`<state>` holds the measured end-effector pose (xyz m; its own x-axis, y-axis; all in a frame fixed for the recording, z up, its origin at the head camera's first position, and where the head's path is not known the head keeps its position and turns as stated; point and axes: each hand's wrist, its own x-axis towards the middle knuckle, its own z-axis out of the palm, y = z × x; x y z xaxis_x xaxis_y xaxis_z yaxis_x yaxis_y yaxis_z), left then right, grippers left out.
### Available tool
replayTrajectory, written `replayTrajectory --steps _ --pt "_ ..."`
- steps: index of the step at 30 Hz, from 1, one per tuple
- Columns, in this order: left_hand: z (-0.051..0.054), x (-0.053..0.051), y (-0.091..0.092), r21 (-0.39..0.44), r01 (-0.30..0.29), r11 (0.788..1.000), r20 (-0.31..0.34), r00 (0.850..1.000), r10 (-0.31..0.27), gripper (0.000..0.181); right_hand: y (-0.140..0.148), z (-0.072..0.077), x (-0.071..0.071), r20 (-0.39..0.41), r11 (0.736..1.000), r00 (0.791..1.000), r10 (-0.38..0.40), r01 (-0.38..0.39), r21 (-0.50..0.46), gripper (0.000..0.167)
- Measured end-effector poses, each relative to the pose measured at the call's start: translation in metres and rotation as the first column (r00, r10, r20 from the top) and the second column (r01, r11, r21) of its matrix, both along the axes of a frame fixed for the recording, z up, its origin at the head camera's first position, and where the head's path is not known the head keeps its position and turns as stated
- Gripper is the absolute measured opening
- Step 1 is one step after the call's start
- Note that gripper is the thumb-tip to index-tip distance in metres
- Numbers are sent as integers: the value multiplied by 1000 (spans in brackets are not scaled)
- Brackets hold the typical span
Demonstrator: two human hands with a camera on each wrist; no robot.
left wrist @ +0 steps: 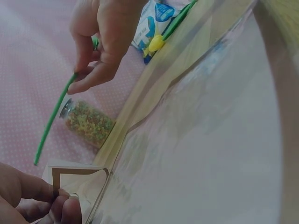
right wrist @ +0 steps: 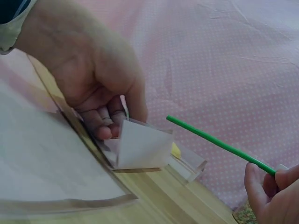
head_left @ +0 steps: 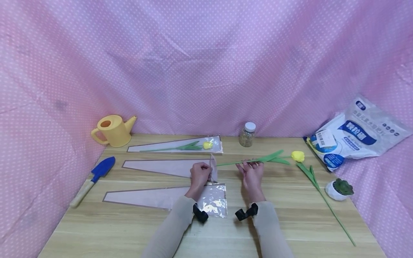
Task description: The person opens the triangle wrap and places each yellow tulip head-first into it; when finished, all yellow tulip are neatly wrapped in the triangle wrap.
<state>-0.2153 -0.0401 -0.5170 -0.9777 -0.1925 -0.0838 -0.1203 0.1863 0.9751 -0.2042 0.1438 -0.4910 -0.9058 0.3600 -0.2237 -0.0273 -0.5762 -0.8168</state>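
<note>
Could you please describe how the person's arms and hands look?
Long, pale beige fabric sleeves reach toward the wrists. A small, black, curved device is worn at each wrist. The left hand and right hand wear no gloves.

Table point(head_left: 96, 229): pale wood, grain running side to side, darker streaks through it. Left and right edges of table slant inward toward back. Cloth point(head_left: 206, 79), pink with small white dots, hangs like wall behind table and along its left and right sides. Soft folds, sharper creases point(head_left: 175, 47) above table. Grey smudge point(head_left: 60, 104) on cloth left of table. Light soft; cloth turns mauve above table's right side.
</note>
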Motion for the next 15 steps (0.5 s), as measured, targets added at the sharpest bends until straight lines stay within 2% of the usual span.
replayTrajectory --steps 6,10,13,15 --pt "2 0 0 27 4 1000 18 1000 -5 5 -5 -1 1 -26 996 999 -41 43 73 36" --pt "4 0 -1 26 12 1000 19 1000 -13 5 -6 -2 2 -46 994 997 -63 67 90 38" --pt "6 0 -2 -6 17 1000 -2 1000 -17 5 -6 -2 2 -48 991 996 -75 80 108 39" --pt "8 0 -1 -57 16 998 -35 999 -18 5 -6 -2 3 -47 989 996 -74 80 127 40"
